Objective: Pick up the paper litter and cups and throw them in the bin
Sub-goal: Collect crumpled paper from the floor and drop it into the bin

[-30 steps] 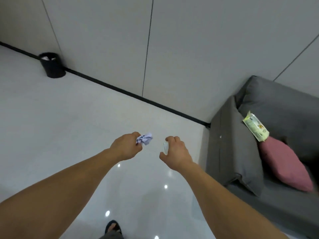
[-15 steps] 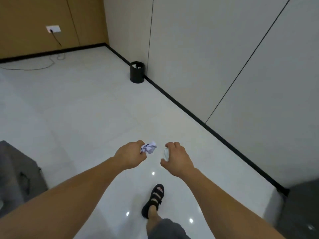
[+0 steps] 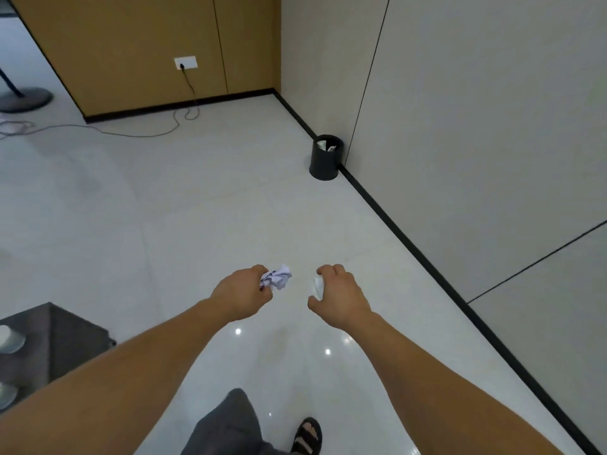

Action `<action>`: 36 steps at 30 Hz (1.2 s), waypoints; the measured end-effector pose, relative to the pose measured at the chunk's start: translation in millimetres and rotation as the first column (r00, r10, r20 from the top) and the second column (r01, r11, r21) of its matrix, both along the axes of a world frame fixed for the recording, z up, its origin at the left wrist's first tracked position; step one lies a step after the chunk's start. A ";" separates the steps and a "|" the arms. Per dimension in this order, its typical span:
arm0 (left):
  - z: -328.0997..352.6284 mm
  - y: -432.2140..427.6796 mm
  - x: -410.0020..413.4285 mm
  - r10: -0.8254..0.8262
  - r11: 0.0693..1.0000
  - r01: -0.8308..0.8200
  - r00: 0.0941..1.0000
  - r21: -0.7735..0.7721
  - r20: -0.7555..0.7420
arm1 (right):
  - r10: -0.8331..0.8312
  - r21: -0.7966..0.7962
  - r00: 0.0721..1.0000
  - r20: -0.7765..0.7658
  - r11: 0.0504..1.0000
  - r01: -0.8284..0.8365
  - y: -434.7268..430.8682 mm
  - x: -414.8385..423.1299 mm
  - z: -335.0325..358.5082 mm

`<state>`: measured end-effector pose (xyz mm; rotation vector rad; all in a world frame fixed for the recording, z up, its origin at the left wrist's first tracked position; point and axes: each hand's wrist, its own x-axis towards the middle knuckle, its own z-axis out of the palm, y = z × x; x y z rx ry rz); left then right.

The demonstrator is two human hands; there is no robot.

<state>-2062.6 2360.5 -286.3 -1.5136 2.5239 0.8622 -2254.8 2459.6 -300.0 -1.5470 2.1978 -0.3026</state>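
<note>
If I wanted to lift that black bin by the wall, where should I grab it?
Probably its top rim, reaching down from the open floor side. The black bin stands upright with its mouth open, so fingers can hook over the edge, and the wall is close on its other side. Free a hand first: the left hand grips crumpled paper, the right hand a white cup.

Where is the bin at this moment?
Head view: the bin stands on the floor ahead, slightly right of centre, against the black skirting near the room corner.
</note>
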 end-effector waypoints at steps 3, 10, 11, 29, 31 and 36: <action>-5.2 -57.7 -17.4 0.017 1.000 -0.017 1.000 0.015 -0.002 | 0.043 0.001 0.999 -0.004 0.999 -0.043 -59.1 -17.9 -1.2; -9.9 -226.0 -87.0 0.003 1.000 -0.003 0.999 -0.005 -0.048 | 0.022 0.017 0.998 -0.055 1.000 -0.021 -213.6 -80.8 -2.9; -7.2 -249.2 -98.0 -0.004 1.000 0.004 0.999 -0.005 -0.048 | -0.001 0.020 0.998 -0.057 1.000 0.003 -236.6 -91.3 0.1; -1.1 -602.1 -353.8 -0.107 0.994 0.107 0.994 0.032 -0.004 | -0.120 0.005 0.993 0.005 0.993 0.119 -590.8 -328.9 -2.8; 0.2 -636.2 -379.0 -0.093 0.995 0.093 0.996 0.040 -0.011 | -0.093 -0.003 0.996 0.012 0.996 0.093 -631.3 -356.9 4.0; -5.4 -722.0 -425.5 -0.067 0.994 0.069 0.997 0.082 -0.029 | -0.085 0.026 0.996 0.001 0.996 0.085 -718.9 -409.1 2.9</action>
